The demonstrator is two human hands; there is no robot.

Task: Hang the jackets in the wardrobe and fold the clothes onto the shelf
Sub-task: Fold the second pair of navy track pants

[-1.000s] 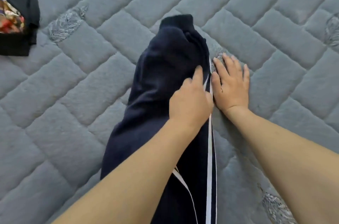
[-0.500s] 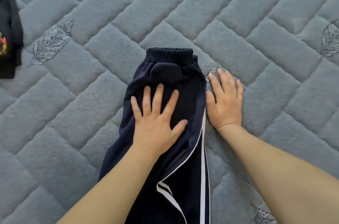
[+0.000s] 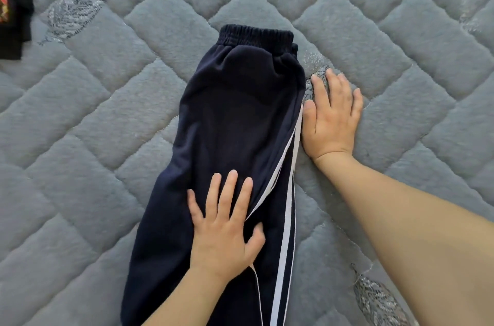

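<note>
left hand (image 3: 224, 229) flat on navy trousers (image 3: 235, 117)

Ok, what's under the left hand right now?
The left hand presses flat on the navy track pants, beside their white side stripes. The quilted grey bedcover lies beneath; anything between the layers is hidden.

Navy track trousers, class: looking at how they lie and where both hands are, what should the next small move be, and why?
Probably fold the legs up toward the waistband. The navy trousers lie halved lengthwise on the quilted bed cover, the left hand pressing flat on them, the right hand flat beside their striped edge. They look smoothed, yet remain too long for a shelf.
</note>
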